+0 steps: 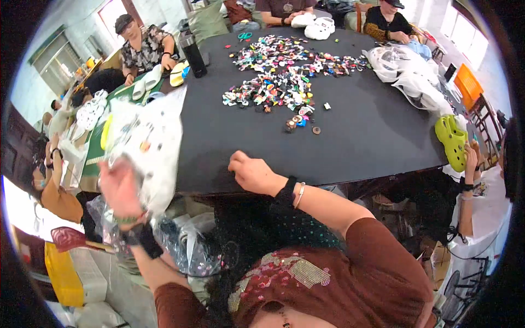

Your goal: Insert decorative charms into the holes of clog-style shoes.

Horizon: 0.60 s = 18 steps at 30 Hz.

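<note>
My left hand (121, 188) is smeared by motion beside a translucent white plastic bag (158, 136) at the table's left side; its fingers cannot be read. Small coloured and dark pieces show on or through the bag. My right hand (256, 172) is over the near edge of the black table (229, 131), its fingers curled together; anything inside them is hidden. Farther up the table lies a wide heap of small colourful shoe charms (273, 87). A few brown and blue charms (298, 121) and one round brown charm (316, 130) lie nearer to me.
A dark bottle (192, 54) stands at the far left. White plastic bags (407, 76) cover the far right. People sit around the table; one at the right holds a lime-green clog (451, 142), another white clogs (314, 24) at the back. A red fly swatter (68, 239) is at lower left.
</note>
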Motion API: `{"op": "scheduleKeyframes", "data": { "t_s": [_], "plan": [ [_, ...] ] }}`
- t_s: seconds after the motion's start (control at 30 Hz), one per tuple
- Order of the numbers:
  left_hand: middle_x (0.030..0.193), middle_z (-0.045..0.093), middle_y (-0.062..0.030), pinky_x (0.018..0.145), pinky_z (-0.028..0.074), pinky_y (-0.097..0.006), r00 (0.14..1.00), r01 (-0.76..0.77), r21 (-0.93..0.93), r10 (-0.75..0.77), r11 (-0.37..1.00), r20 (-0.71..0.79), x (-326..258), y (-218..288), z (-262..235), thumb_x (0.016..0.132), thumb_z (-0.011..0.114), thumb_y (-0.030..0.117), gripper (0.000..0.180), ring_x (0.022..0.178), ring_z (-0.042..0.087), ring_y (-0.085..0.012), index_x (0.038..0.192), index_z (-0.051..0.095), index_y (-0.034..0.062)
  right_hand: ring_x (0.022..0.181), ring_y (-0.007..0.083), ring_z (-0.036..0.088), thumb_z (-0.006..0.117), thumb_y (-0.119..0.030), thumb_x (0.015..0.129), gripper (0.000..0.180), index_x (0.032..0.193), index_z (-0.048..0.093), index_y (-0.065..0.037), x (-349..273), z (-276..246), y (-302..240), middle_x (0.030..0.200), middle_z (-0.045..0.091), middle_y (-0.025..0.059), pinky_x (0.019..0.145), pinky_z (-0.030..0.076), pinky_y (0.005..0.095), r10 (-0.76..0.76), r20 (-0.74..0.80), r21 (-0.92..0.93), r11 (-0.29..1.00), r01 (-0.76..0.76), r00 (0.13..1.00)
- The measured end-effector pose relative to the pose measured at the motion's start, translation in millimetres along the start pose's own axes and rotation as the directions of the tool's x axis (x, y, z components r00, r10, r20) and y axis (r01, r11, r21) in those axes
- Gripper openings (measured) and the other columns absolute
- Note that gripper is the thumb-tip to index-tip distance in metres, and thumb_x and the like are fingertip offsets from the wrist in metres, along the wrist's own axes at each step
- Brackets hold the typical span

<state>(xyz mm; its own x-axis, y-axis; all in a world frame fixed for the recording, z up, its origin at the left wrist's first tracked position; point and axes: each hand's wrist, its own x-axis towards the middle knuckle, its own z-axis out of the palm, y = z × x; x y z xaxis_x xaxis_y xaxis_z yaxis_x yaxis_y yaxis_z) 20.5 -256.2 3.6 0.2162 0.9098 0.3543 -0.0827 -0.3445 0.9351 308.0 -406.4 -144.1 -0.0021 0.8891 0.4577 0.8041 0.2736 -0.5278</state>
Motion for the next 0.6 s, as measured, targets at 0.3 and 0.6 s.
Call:
{"op": "scheduleKeyframes", "data": {
  "t_s": [0.3,0.6],
  "plan": [
    [0.125,0.054,-0.0195,0.108,0.039,-0.034,0.882,0.465,-0.755,-0.32,0.463,0.346,-27.9,-67.2,176.7,0.096,0.048,0.008,0.032,0.121,0.051,-0.0262,0.125,0.045,-0.0045,0.089,0.0363,0.06,0.059,-0.003,0.08,0.011,0.091,0.061,-0.002,-51.2,-57.4,13.3,0.092,0.061,0.0173,0.079,0.049,0.0419,0.189,-0.151,0.25,0.957,-0.148,0.97],
    [0.118,0.06,-0.0165,0.097,0.045,-0.036,0.941,0.295,-0.402,-0.192,0.867,0.277,-65.4,13.5,147.9,0.094,0.05,0.003,0.029,0.111,0.058,-0.0271,0.122,0.049,-0.0013,0.085,0.0337,0.062,0.065,-0.006,0.082,0.015,0.096,0.059,-0.003,-62.1,-81.7,-31.0,0.095,0.06,0.0141,0.073,0.051,0.04,0.082,-0.167,0.247,0.968,-0.039,0.983]
  ]
}}
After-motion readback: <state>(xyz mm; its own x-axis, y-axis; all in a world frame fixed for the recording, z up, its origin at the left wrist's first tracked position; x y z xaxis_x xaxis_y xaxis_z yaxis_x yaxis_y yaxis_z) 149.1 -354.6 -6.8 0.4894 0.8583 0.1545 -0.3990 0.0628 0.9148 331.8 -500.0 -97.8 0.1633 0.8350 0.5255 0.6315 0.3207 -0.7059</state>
